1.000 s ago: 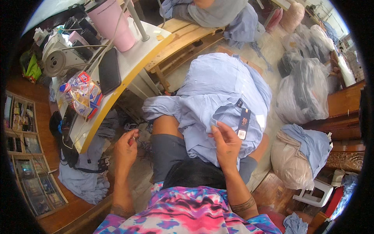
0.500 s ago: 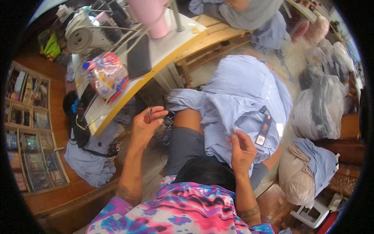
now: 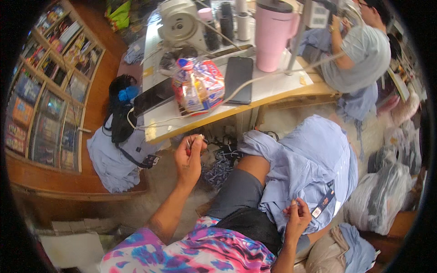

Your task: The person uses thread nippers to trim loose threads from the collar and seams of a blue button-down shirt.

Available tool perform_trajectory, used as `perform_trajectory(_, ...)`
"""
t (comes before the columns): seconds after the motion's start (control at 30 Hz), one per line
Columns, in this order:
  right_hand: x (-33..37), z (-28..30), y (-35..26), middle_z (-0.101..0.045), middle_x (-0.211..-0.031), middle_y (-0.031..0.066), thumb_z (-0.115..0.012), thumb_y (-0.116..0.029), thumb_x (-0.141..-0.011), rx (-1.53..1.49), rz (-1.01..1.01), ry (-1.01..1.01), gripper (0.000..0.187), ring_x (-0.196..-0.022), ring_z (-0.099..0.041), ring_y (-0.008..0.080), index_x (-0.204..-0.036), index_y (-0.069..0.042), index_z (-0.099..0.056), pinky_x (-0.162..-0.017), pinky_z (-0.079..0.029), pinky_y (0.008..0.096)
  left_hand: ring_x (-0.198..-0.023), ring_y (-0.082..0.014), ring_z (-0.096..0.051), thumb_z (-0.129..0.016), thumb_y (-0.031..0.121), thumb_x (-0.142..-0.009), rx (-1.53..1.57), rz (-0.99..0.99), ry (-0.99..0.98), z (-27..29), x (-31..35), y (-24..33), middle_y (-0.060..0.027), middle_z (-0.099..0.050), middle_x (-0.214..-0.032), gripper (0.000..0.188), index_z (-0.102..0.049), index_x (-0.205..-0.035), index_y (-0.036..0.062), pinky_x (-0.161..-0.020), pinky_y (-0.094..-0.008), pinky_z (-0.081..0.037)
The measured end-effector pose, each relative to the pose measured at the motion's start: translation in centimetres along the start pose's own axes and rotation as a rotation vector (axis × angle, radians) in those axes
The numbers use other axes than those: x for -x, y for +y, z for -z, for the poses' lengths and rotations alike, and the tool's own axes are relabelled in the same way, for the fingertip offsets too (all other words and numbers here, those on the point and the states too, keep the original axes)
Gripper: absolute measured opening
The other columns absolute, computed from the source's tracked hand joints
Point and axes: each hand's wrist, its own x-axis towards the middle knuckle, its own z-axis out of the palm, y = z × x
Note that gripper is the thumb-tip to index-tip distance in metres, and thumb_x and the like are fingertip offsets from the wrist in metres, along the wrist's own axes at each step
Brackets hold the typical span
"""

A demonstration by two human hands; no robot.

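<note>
A light blue shirt (image 3: pixel 296 159) lies bunched over my lap and thigh. Its dark hang tag (image 3: pixel 324 203) rests on the cloth at the right. My left hand (image 3: pixel 188 159) is raised below the table edge, closed around small thread snips (image 3: pixel 189 145) with red on them. Over the shirt, beside the tag, my right hand (image 3: pixel 297 218) is closed with thumb and fingertips together. What is between those fingertips, if anything, is too small to make out.
On the table (image 3: pixel 205 119) stand a colourful plastic packet (image 3: pixel 199 88), a dark phone (image 3: pixel 239 81), a pink tumbler (image 3: pixel 273 36) and thread spools (image 3: pixel 243 26). Blue garments (image 3: pixel 114 159) are heaped at left. A co-worker (image 3: pixel 359 52) sits at far right, near full plastic bags (image 3: pixel 380 195).
My view has swung left, so more of the table shows. The left hand has turned and its fingers have curled in around the snips. My right hand stays over the shirt.
</note>
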Motion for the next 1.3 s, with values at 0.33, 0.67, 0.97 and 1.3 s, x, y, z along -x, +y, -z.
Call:
perform_trajectory(0.33,-0.1,-0.9,0.2,-0.074,-0.086,0.0091,-0.071,-0.017,-0.099,0.03,-0.01,-0.075,0.028,-0.069,-0.071,0.0146,-0.118,0.002,-0.065,-0.058,-0.051,0.0236,-0.079,-0.0136,-0.066,-0.072,0.005,-0.097,-0.365,-0.669,0.429,1.6,-3.0,-1.5,-0.0077,-0.072,-0.096,0.014,-0.071,-0.11,0.0006,-0.068,-0.0261,-0.052)
perform_trajectory(0.67,-0.6,-0.5,0.3,-0.074,-0.089,0.0114,-0.072,-0.018,-0.099,0.052,-0.021,-0.115,0.03,-0.07,-0.071,0.0159,-0.12,0.002,-0.064,-0.058,-0.051,0.0242,-0.063,-0.0201,-0.062,-0.081,-0.003,-0.075,-0.737,-0.799,0.41,3.8,-4.2,0.2,-0.0023,-0.059,-0.078,0.039,-0.077,-0.11,0.0145,-0.056,-0.034,-0.049)
perform_trajectory(0.97,-0.3,-0.7,0.6,-0.075,-0.101,0.0128,-0.071,-0.02,-0.1,-0.023,-0.08,-0.07,0.031,-0.081,-0.074,0.0183,-0.122,0.0,-0.062,-0.062,-0.054,0.0255,-0.059,-0.0187,-0.062,-0.079,-0.001,-0.083,-0.859,-0.797,0.197,5.3,-3.4,1.9,-0.0059,-0.06,-0.072,0.042,-0.077,-0.122,0.0132,-0.053,-0.0311,-0.048)
perform_trajectory(1.3,0.3,-0.4,0.9,-0.072,-0.103,0.012,-0.064,-0.038,-0.104,-0.382,-0.273,0.138,0.041,-0.09,-0.073,0.02,-0.125,-0.002,-0.061,-0.067,-0.056,0.0288,-0.058,-0.0211,-0.059,-0.084,0.018,-0.084,-0.974,-0.61,-0.204,4.0,1.5,2.9,-0.0061,-0.058,-0.071,0.038,-0.078,-0.122,0.0195,-0.054,-0.037,-0.047)
